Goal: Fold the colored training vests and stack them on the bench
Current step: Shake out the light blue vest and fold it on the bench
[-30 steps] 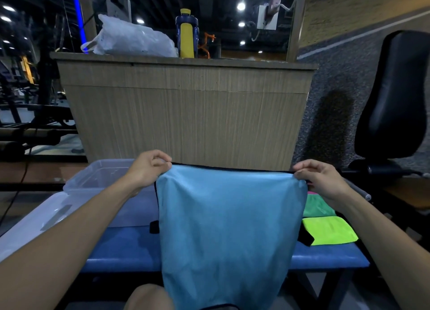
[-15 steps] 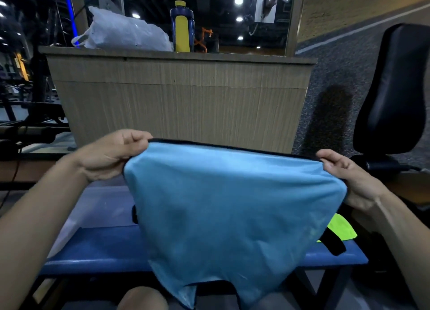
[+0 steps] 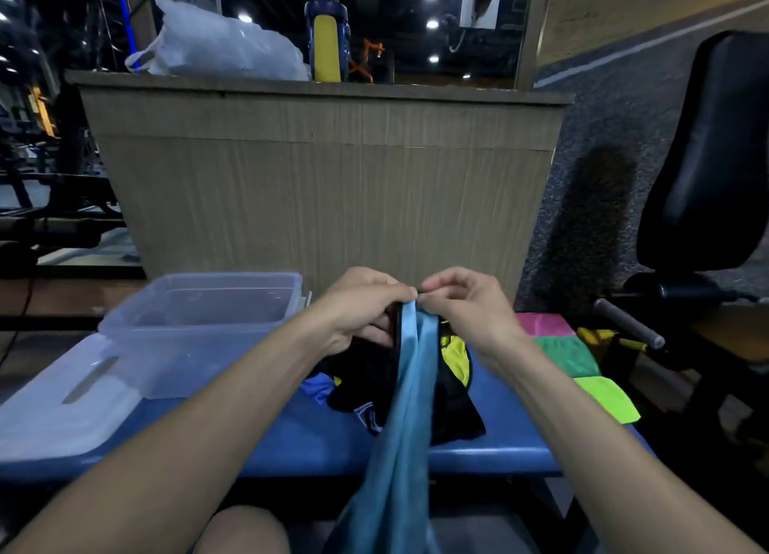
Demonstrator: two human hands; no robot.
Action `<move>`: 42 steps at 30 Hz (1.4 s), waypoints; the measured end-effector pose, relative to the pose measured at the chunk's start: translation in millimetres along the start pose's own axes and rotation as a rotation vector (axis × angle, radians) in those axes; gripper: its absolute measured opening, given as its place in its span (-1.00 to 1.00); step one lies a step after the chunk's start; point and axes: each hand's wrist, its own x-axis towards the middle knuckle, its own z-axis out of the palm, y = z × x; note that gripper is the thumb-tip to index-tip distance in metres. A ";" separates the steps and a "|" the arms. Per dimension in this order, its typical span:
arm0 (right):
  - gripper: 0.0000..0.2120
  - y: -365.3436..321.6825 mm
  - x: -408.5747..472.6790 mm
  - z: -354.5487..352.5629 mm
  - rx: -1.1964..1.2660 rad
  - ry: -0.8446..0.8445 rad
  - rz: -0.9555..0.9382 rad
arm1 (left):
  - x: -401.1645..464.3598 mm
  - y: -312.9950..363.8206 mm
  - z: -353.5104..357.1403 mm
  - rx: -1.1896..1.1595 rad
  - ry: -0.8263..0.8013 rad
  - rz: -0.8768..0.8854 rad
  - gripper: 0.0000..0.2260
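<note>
A light blue vest with black trim hangs folded lengthwise in front of the blue bench. My left hand and my right hand meet above the bench, and both pinch the vest's top edge together. Behind the hanging vest a loose heap of vests in black, blue and yellow lies on the bench. Folded vests lie in a row at the bench's right end: pink, green and neon yellow-green.
A clear plastic bin stands on the bench's left part, its lid beside it. A wooden counter rises behind, with a white bag and a bottle on top. A black padded gym seat stands right.
My hands came together from wide apart, bringing the blue vest's two top corners together so it hangs as a narrow strip. The heap behind it is now uncovered.
</note>
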 end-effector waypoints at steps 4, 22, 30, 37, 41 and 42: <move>-0.87 -3.8 1.7 8.0 -0.177 0.142 -0.092 | 3.5 1.3 3.0 0.001 0.061 0.021 -0.77; -0.77 -22.1 -14.6 4.6 -0.585 0.041 -0.329 | -7.8 0.1 -18.5 -0.382 -0.171 -0.077 -0.68; -0.81 -40.7 -3.7 -17.2 -0.543 0.066 -0.351 | -40.8 -28.9 -31.7 0.178 0.253 0.569 -0.78; -0.83 -55.0 0.4 -11.1 -0.576 0.016 -0.410 | -66.0 -75.5 -20.4 0.649 0.344 0.824 -0.78; -0.81 -59.9 -0.6 -7.6 -0.566 0.010 -0.430 | -62.8 -91.7 -20.4 0.855 0.349 0.729 -0.80; -0.81 -61.2 -1.3 -7.6 -0.562 0.006 -0.434 | -62.4 -93.2 -20.2 0.875 0.354 0.707 -0.76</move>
